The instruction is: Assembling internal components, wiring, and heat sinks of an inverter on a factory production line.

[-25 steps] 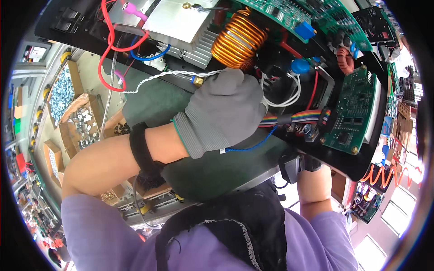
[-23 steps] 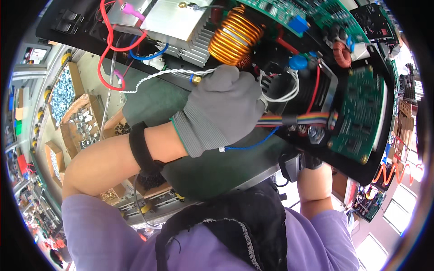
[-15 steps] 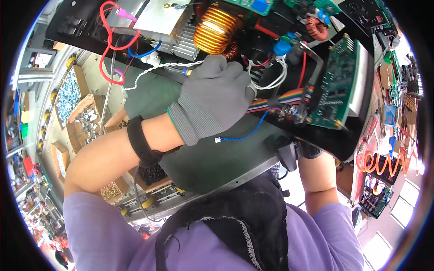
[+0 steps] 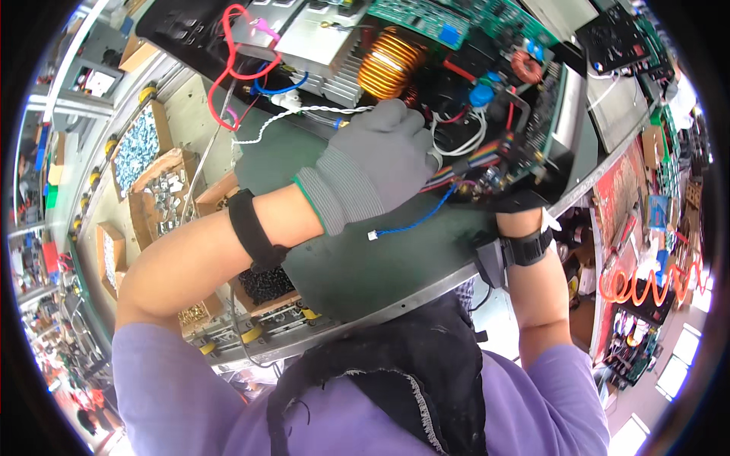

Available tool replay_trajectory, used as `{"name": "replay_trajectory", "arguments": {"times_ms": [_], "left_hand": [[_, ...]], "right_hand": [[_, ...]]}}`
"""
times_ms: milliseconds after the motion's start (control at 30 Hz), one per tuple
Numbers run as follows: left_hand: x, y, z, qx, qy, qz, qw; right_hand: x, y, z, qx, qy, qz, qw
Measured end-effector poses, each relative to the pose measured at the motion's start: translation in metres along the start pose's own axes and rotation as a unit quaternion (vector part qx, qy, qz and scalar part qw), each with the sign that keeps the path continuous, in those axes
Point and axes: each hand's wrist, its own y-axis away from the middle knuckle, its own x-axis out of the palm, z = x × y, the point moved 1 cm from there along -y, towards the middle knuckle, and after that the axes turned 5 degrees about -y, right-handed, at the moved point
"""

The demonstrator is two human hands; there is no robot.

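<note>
An opened black electronic unit lies across the far side of the green work mat. Inside are a copper-wound coil, finned heat sinks and a green circuit board. My left hand, in a grey glove, is curled over the unit's near edge just below the coil; its fingertips are partly hidden. White twisted wires run beside it. A blue wire with a white plug hangs onto the mat. At the unit's near right corner, my right hand is mostly hidden and its fingers cannot be seen.
Cardboard bins of small parts stand left of the mat, and a bin of black pieces sits by its near left edge. An orange coiled hose hangs at the right. Another black unit stands far right.
The unit's right end has swung away from me and its upright board now shows edge-on. My left hand has shifted slightly right with it; more of my right wrist shows.
</note>
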Motion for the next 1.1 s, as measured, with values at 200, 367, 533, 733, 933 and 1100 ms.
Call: {"name": "replay_trajectory", "arguments": {"times_ms": [200, 367, 533, 733, 933, 1100], "left_hand": [[-0.002, 0.015, 0.0, -0.009, -0.019, 0.001, 1.0], [-0.006, 0.019, 0.002, -0.024, 0.008, 0.003, 1.0], [0.004, 0.025, -0.012, -0.157, 0.05, -0.031, 0.986], [0.013, 0.028, -0.011, -0.13, 0.069, -0.052, 0.988], [-0.001, 0.02, 0.003, -0.048, 0.047, -0.044, 0.997], [0.006, 0.023, -0.002, -0.09, 0.09, -0.059, 0.99]], "right_hand": [[0.016, 0.034, -0.021, 0.018, 0.003, -0.008, 1.0], [0.025, 0.031, -0.028, 0.03, 0.017, -0.02, 0.999], [0.033, 0.015, -0.044, 0.049, 0.034, -0.024, 0.998], [0.036, 0.01, -0.043, 0.058, 0.044, -0.025, 0.997], [0.037, 0.007, -0.043, 0.059, 0.045, -0.028, 0.997], [0.04, 0.01, -0.058, 0.056, 0.043, -0.033, 0.997]]}}
